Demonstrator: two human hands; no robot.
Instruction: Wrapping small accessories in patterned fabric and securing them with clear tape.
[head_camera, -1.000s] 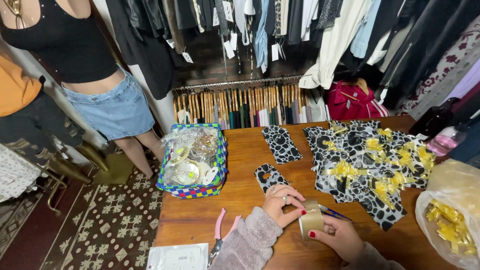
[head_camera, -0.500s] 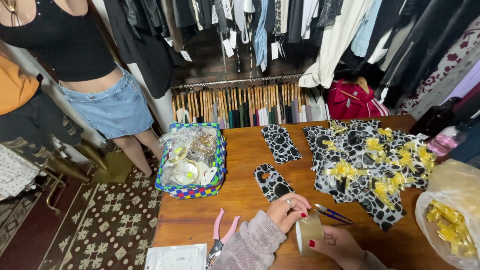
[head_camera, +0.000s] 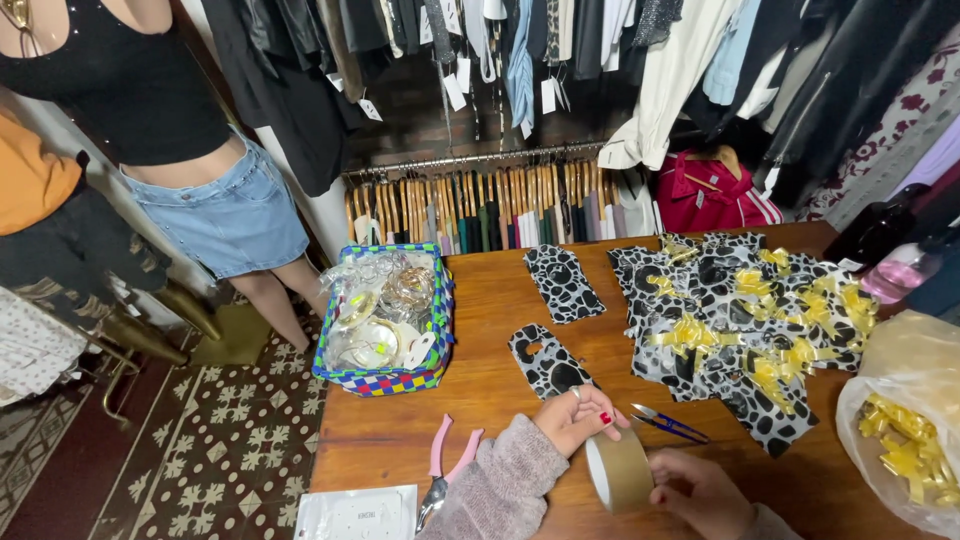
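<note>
The roll of brown tape (head_camera: 618, 468) stands on edge at the near edge of the wooden table (head_camera: 500, 300), held between both hands. The left hand (head_camera: 578, 418) comes in from the near left in a fuzzy grey-pink sleeve (head_camera: 495, 490); its fingers are curled over the top of the roll, red-painted fingertips pressed against the rim, a ring on one finger. The right hand (head_camera: 700, 490) sits just right of the roll, thumb against its side, fingers loosely bent; whether it pinches a loose end of tape cannot be told, since the roll hides that spot and the hand is cut off by the lower edge.

Just beyond the hands lies a small pair of blue-handled scissors (head_camera: 668, 423), and to the near left a pair of pink-handled pliers (head_camera: 445, 465) beside a white card (head_camera: 358, 512), partly cut off. A black-and-white spotted bag (head_camera: 548, 362) lies flat just beyond the left hand; another (head_camera: 562, 282) lies farther off. A heap of such bags with yellow bows (head_camera: 745, 330) fills the right. A clear sack of yellow bows (head_camera: 905, 440) is cut off at the right edge. A chequered basket (head_camera: 385, 378) of wrapped items sits at the left edge.
</note>
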